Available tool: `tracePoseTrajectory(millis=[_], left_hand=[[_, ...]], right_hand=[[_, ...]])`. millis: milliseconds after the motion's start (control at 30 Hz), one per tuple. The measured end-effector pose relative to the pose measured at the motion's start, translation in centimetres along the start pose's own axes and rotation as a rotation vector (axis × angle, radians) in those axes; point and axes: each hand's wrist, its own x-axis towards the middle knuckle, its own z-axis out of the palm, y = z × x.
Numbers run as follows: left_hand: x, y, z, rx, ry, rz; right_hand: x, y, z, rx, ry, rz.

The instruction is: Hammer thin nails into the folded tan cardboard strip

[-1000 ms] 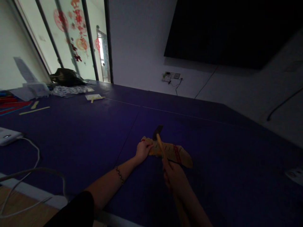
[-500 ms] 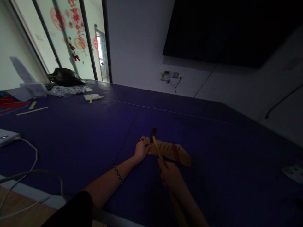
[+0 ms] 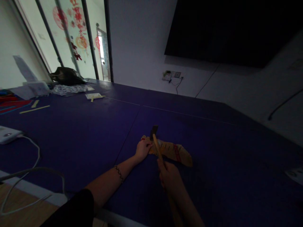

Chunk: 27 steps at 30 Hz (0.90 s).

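My right hand is wrapped round the wooden handle of a hammer. Its dark head is over the left part of a long, flat, tan piece lying on the blue table; contact cannot be made out. Short dark marks run in a row along that piece, and a red band crosses it. At its left end, close by the hammer head, my left hand is closed with thumb and fingertips pinched together. Whatever sits between those fingertips is too small and dark to name.
The blue table spreads around the hands. To the left are a white power strip with a looping cable, yellow strips and red pieces. Farther back lie a white tray and a dark bag. A black screen hangs on the wall.
The view has shifted slightly, so everything sits a little farther right. Hammer and both hands keep nearly the same place over the tan piece.
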Motion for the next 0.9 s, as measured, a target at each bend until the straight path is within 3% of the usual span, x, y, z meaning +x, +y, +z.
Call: tracePoseTrajectory(millis=[200, 367, 500, 600, 767, 900], left_hand=[[-0.1, 0.0, 0.0, 0.007, 0.016, -0.001], [-0.1, -0.2, 0.4, 0.02, 0.031, 0.005], [-0.2, -0.2, 0.4, 0.033, 0.065, 0.027], [-0.4, 0.1, 0.2, 0.025, 0.098, 0.073], [-0.8, 0.3, 0.1, 0.038, 0.169, 0.157], [-1.0, 0.1, 0.3, 0.117, 0.262, 0.223]], right_hand=[[-1.7, -0.7, -0.4, 0.111, 0.004, 0.017], [-2.8, 0.5, -2.4, 0.15, 0.116, 0.051], [-2.3, 3.6, -6.9, -0.221, 0.316, 0.027], [-0.9, 7.1, -11.4, -0.519, 0.429, 0.123], [2.1, 12.4, -17.7, -0.823, 0.377, 0.268], [3.7, 14.9, -19.9, -0.854, 0.393, 0.362]])
